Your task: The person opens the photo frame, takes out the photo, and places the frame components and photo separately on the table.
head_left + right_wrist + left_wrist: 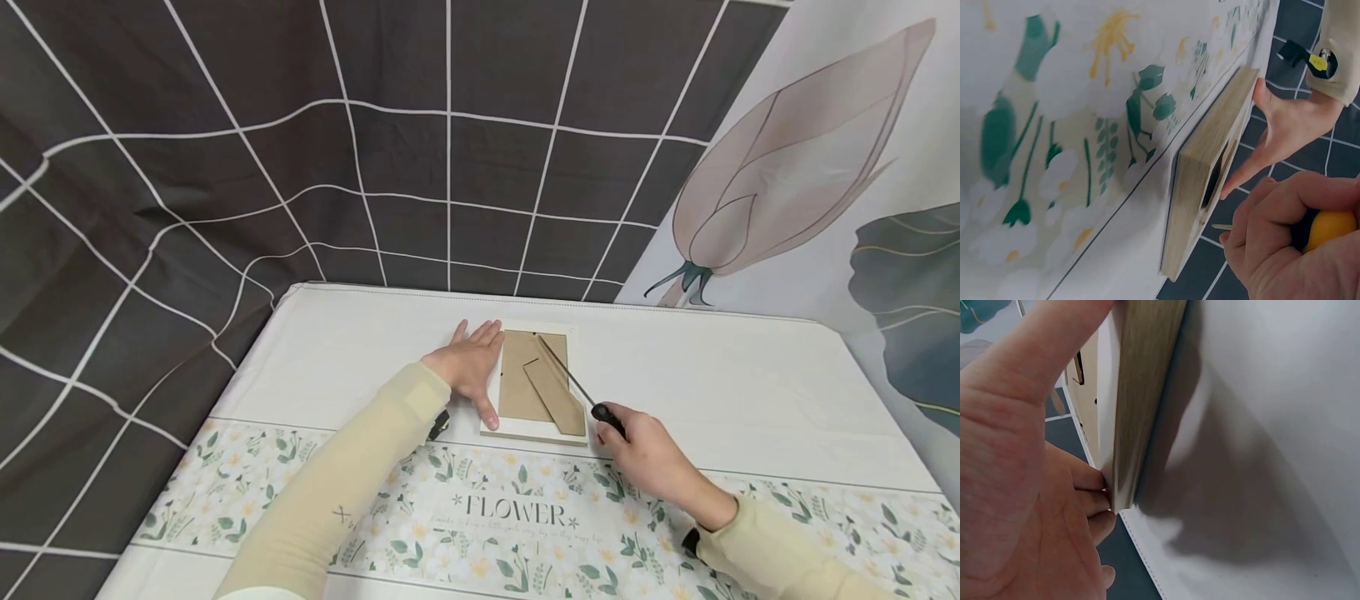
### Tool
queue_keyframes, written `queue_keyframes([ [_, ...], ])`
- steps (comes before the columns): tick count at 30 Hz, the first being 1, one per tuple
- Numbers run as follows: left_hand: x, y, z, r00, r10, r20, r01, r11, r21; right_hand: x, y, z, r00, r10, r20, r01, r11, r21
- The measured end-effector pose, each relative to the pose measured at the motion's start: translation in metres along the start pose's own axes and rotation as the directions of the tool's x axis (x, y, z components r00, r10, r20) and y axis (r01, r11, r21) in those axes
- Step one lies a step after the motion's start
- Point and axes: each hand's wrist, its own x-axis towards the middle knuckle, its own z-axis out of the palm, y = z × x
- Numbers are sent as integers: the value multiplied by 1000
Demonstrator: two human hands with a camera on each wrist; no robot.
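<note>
Sleeved forearms nearest head cam: L sleeve (337,487) + R sleeve (787,557), both reaching fwd over bench (712,383).

L hand (472,367): fingers straight + spread, laid along L long edge of pic frame (517,427), thumb on near-L corner. Nothing grasped by it, frame only touched. R hand (648,454): fingers curled round handle of screwdriver (573,382) (blk/yellow handle per R wrist view), held just off frame's R side, toward near end.

Key relation: frame lies btwn the hands, L hand nearer (in contact), R hand linked via shaft at most. Shaft is angled fwd-L across frame's R side, tip at far end of brown backing board (517,392), beside small dark tab (534,333). Tip contact w/ tab or board: can't tell.

Frame is laid back-up on bench, long axis fore-aft, away from person. Stand flap (558,396) is slanted on board, lower end twd near-R corner; whether flush, unclear. Wood-tone sides seen in wrist views.

Edges: far end near bench back edge, dark gridded drape (405,154) beyond. Near end just past floral band w/ FLOWER print (517,510). L side taken by hand + forearm; more white surface to R, so handle travel judged easiest there.
</note>
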Motion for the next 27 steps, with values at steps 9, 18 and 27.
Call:
queue_keyframes([
  [9, 0, 4, -3, 1000, -21, 15, 21, 1000, 19, 6, -4, 7, 999, -41, -6, 41, 999, 9],
  [18, -2, 10, -7, 999, -41, 34, 40, 998, 47, 8, -3, 11, 1000, -15, 17, 15, 1000, -8],
  [27, 0, 10, -6, 998, -49, 37, 47, 997, 67, 8, -8, 18, 1000, 12, 5, -12, 1000, -4],
])
